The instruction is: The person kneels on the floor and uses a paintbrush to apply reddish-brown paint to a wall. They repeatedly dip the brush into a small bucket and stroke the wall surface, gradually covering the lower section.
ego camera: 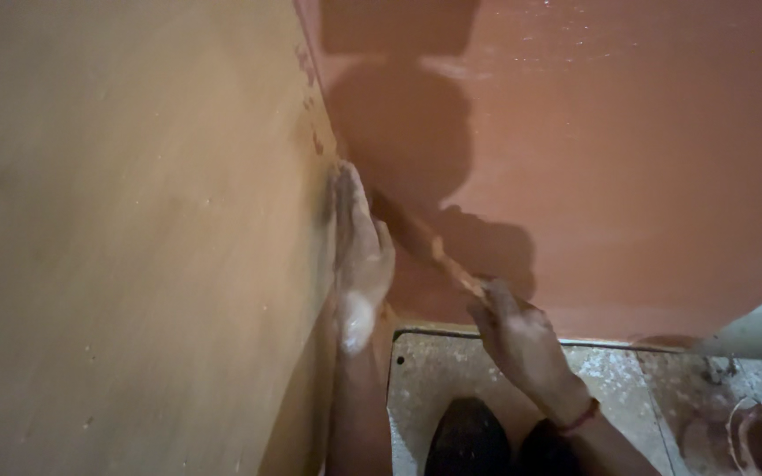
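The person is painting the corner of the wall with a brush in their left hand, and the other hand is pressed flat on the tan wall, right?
Not quite. The head view shows the brush in the right hand. It is the left hand that lies flat against the tan wall, beside the red-brown wall in the corner.

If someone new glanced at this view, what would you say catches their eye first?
Probably the wet reddish-brown wall filling the right side, meeting a tan wooden panel on the left. At the corner, the left hand lies flat against the panel while the right hand holds a paint-smeared brush angled into the seam.
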